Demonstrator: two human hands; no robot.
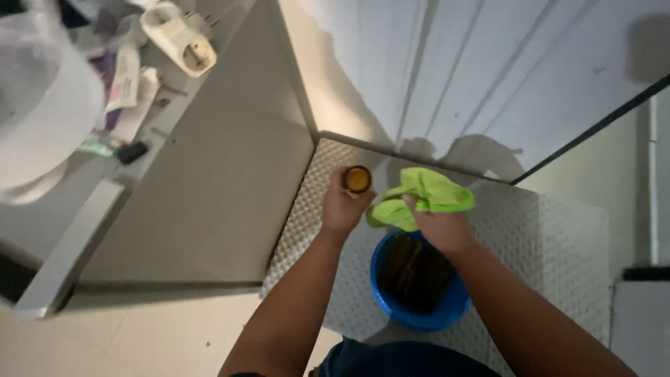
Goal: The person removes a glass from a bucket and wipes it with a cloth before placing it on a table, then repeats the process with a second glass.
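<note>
An amber jar (pixel 358 179) is gripped by the left hand (pixel 342 207) and a green cloth (pixel 423 197) is clutched by the right hand (pixel 441 227), both held above a blue bucket (pixel 419 307) near the wall edge.

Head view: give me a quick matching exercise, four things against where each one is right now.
Things:
1. amber jar
2. green cloth
3. blue bucket
4. white power plug

Places:
A. on the grey counter at upper left
B. gripped in the right hand
C. on the white textured mat, below both hands
D. held up in the left hand

Pairs: 1-D, 2-B, 3-C, 4-A
</note>
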